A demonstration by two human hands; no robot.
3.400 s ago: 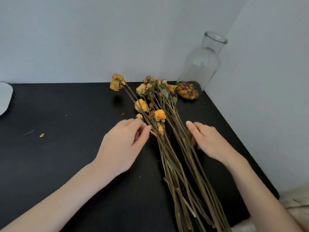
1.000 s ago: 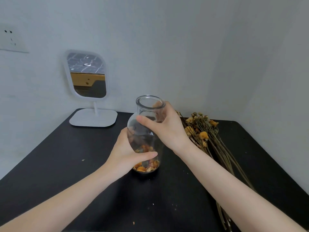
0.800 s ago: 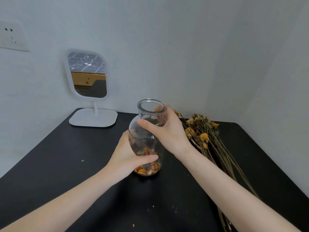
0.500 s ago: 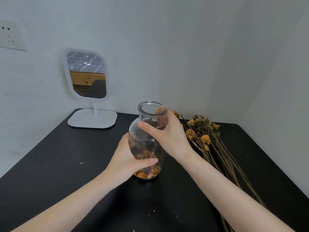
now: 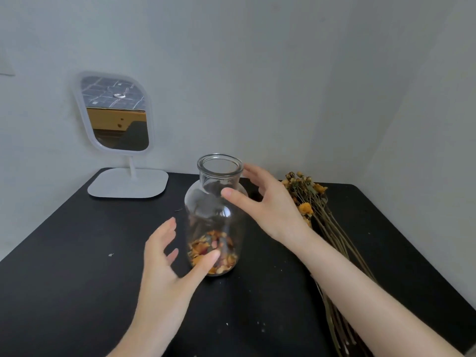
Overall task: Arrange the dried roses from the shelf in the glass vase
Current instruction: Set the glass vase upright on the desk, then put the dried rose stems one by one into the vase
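The clear glass vase stands upright on the black table, with orange dried petals in its bottom. My left hand is open just left of the vase's base, its thumb in front of the glass. My right hand is open beside the vase's neck and shoulder, fingers spread, thumb in front of the glass. The bundle of dried roses lies flat on the table to the right, flower heads toward the back wall, long stems running toward me and partly hidden by my right forearm.
A white standing mirror on a flat base sits at the table's back left. White walls close the back and right sides. Small crumbs of petal dot the table in front of the vase.
Both hands held the vase half a second ago; now they have let go and drawn slightly away, fingers spread. The vase stands on its own.
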